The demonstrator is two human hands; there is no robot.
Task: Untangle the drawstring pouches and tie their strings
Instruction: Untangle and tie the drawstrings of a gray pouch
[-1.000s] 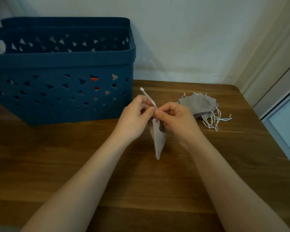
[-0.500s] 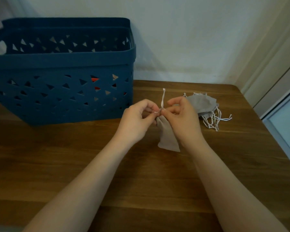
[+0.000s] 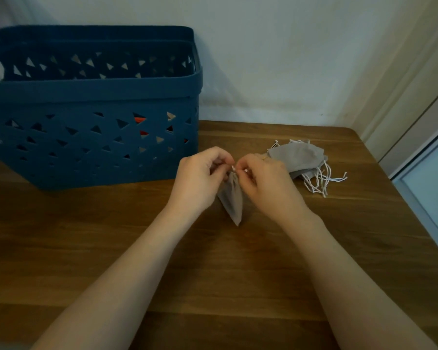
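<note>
the left hand (image 3: 200,176) and the right hand (image 3: 266,183) meet knuckle to knuckle above the brown wooden table (image 3: 111,248), each with its fingers curled in, pinching the thin white drawstring (image 3: 233,169) at the gathered neck of a small grey fabric pouch (image 3: 232,198). the pouch hangs down between the two hands, its pointed bottom corner towards the table; whether that corner touches the wood cannot be told. only a short bit of the string shows between the fingertips. just beyond the right hand lies a small pile of grey fabric pouches (image 3: 297,157) flat on the table, their loose white strings (image 3: 319,180) trailing out to the right. farther back on the left stands a large dark blue plastic basket with triangular cut-outs (image 3: 86,107), against the pale wall (image 3: 276,59); something orange (image 3: 140,120) shows through its holes.
</note>
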